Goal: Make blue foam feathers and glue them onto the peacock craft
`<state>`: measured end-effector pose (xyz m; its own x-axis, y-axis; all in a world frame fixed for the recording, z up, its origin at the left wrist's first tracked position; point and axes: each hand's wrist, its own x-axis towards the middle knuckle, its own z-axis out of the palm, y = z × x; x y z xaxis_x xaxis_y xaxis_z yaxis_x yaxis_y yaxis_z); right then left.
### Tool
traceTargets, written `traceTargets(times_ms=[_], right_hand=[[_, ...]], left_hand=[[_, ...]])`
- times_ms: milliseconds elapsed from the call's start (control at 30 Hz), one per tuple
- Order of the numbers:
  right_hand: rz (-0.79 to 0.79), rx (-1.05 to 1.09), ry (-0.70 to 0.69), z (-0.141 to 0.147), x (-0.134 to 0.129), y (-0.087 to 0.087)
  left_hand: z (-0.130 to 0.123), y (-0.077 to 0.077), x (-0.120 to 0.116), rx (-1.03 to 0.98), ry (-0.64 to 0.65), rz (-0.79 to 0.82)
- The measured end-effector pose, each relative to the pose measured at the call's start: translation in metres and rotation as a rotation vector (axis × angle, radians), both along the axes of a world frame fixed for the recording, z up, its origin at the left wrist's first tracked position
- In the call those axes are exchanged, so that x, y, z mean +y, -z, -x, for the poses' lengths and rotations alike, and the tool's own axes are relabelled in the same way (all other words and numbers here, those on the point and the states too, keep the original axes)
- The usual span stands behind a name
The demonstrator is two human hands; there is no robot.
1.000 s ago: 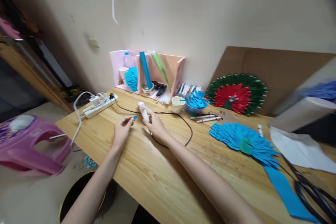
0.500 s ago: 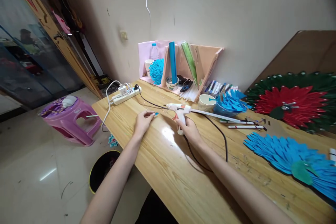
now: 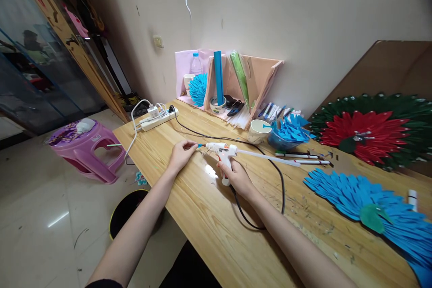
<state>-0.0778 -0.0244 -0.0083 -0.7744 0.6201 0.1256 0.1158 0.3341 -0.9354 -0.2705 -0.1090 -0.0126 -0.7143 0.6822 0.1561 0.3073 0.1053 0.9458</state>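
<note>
My left hand (image 3: 182, 155) pinches a small blue piece (image 3: 200, 145) between thumb and fingertips, above the wooden table. In my right hand (image 3: 236, 174) is a white glue gun (image 3: 222, 150), held by its handle with a long clear glue stick (image 3: 266, 157) out of its back. The gun's nozzle points left and is at the blue piece; whether they touch is too small to tell. A black cord runs from the handle across the table.
A white power strip (image 3: 159, 120) lies at the table's far left. Behind are a paper cup (image 3: 259, 131), a bowl of blue pieces (image 3: 292, 132), markers and a pink box (image 3: 266, 69). On the right lie a blue petalled piece (image 3: 357, 198) and a red-green one (image 3: 367, 132).
The glue gun in my right hand has moved left and slightly down, bringing its nozzle to the blue piece in my left hand. The view has shifted slightly.
</note>
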Motion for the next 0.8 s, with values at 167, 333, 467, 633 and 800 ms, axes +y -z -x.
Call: traceTargets(times_ms=[167,333,467,633,800], right_hand=[[-0.036,-0.009,0.001,-0.0005,0.0000,-0.0010],[-0.041,-0.020,-0.018,-0.0003,0.0003,0.0003],[-0.070,-0.004,0.010,0.0006,0.0007,0.0007],[-0.053,-0.006,0.018,0.0003,0.0001,-0.0007],[-0.030,-0.001,0.027,-0.0008,-0.0006,-0.0017]], left_hand=[[-0.0019,-0.0011,-0.0004,0.004,0.014,0.008],[-0.0030,-0.0006,-0.0006,0.002,0.029,0.016],[-0.0031,0.0008,-0.0005,-0.013,0.027,0.019],[-0.0032,0.0009,0.0000,-0.022,0.034,0.002],[-0.0035,-0.0003,0.0004,-0.025,0.025,-0.004]])
